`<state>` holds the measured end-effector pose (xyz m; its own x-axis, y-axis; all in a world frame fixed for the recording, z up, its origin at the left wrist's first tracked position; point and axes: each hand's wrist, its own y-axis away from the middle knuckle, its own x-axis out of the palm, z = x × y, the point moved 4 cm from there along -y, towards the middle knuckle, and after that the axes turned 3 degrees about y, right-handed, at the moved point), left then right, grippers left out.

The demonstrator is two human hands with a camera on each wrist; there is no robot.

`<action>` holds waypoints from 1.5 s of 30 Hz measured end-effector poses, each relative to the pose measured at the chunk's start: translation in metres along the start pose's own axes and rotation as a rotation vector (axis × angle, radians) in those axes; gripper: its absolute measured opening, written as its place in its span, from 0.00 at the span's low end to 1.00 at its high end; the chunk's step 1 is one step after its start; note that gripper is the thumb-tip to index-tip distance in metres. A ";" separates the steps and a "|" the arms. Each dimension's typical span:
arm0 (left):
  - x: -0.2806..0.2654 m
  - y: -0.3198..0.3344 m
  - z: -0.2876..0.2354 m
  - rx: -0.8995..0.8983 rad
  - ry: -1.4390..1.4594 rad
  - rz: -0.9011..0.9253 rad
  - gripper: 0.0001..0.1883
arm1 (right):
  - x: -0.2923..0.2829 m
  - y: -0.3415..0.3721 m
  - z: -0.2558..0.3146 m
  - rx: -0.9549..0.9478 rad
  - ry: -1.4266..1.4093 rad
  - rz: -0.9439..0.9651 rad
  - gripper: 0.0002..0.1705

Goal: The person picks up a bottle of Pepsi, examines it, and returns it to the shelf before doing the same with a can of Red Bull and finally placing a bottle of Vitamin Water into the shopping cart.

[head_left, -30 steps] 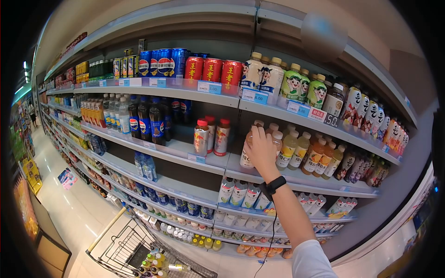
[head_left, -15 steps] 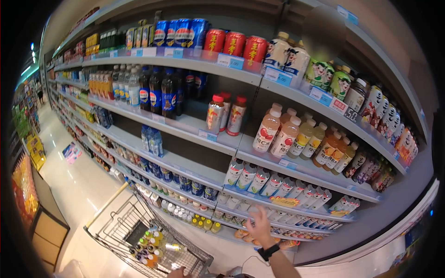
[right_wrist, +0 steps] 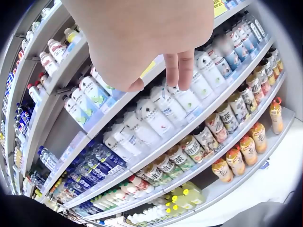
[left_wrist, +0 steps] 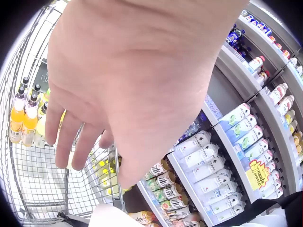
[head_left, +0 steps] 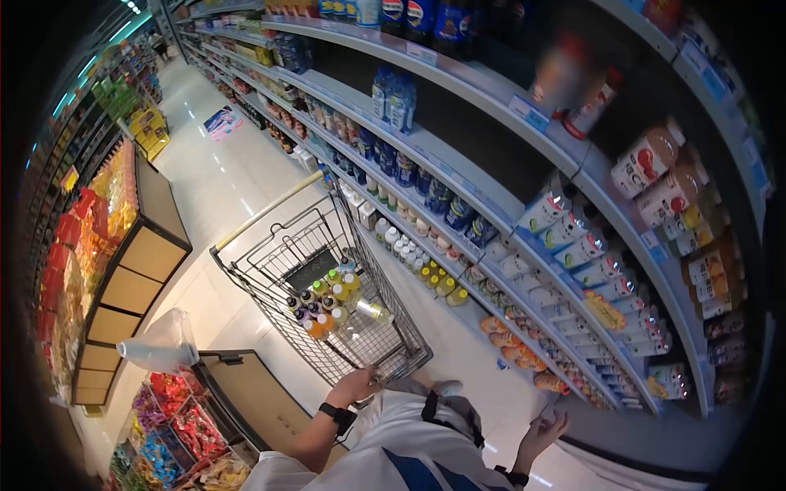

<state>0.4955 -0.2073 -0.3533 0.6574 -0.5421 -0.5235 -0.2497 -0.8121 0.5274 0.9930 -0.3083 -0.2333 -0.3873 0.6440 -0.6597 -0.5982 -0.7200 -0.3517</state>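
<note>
My left hand (head_left: 356,386) is at the near end of the shopping cart (head_left: 282,327), with nothing held. Its fingers hang relaxed over the cart's edge in the left wrist view, where the hand (left_wrist: 128,75) covers much of the frame; contact with the wire cannot be made out. Several bottles with coloured caps (head_left: 329,301) stand grouped in the cart, and a clear-looking bottle (head_left: 372,311) lies beside them. Low at my side, my right hand (head_left: 544,432) is empty, fingers loosely bent. In the right wrist view that hand (right_wrist: 151,42) appears before shelves of white bottles (right_wrist: 154,118).
Drink shelves (head_left: 458,176) run along the right, with peach-coloured drinks (head_left: 643,159) on an upper level. To the left stand a snack display (head_left: 135,278) and a bin of wrapped sweets (head_left: 192,417). Tiled aisle floor (head_left: 217,176) stretches away beyond the cart.
My right hand has come away from the bottles on the shelf and dropped to my side. The head view has swung left and downward, bringing more of the cart and my left hand into sight.
</note>
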 end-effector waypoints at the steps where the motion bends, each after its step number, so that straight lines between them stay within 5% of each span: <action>1: 0.001 0.000 -0.004 0.032 0.049 -0.011 0.33 | -0.008 0.000 0.034 0.194 0.013 0.041 0.23; 6: -0.006 0.005 -0.023 -0.032 0.052 0.054 0.28 | 0.003 0.007 0.020 0.151 -0.030 0.044 0.22; 15: 0.009 0.004 0.044 -0.174 0.237 -0.008 0.33 | 0.029 0.003 0.038 0.225 -0.035 0.232 0.21; 21: 0.008 0.018 0.075 -0.272 0.321 -0.196 0.29 | 0.064 0.007 0.037 0.033 0.072 0.642 0.18; 26: 0.026 0.027 0.123 -0.305 0.384 -0.448 0.24 | 0.107 0.006 0.029 0.117 0.069 0.961 0.24; 31: 0.036 0.035 0.170 -0.416 0.507 -0.624 0.18 | 0.174 -0.005 0.024 0.039 0.281 1.284 0.27; 35: 0.015 0.020 0.198 -0.668 0.459 -0.794 0.33 | 0.263 -0.010 0.016 0.118 0.017 1.136 0.36; 38: 0.021 0.002 0.213 -0.854 0.556 -1.007 0.43 | 0.342 0.006 -0.019 0.157 0.111 1.226 0.47; 41: 0.026 -0.033 0.232 -0.827 0.684 -1.064 0.37 | 0.417 0.039 -0.021 0.053 0.143 1.423 0.57; 42: 0.031 -0.040 0.231 -0.823 0.829 -1.173 0.28 | 0.436 0.051 -0.020 0.150 0.181 1.484 0.59; 45: 0.043 -0.038 0.232 -0.798 0.581 -1.205 0.22 | 0.480 0.091 -0.014 0.167 0.105 1.398 0.37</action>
<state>0.3685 -0.2500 -0.5507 0.4064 0.6297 -0.6620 0.9135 -0.2672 0.3067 0.7623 -0.0684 -0.5915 -0.6725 -0.5935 -0.4422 0.1530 -0.6961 0.7015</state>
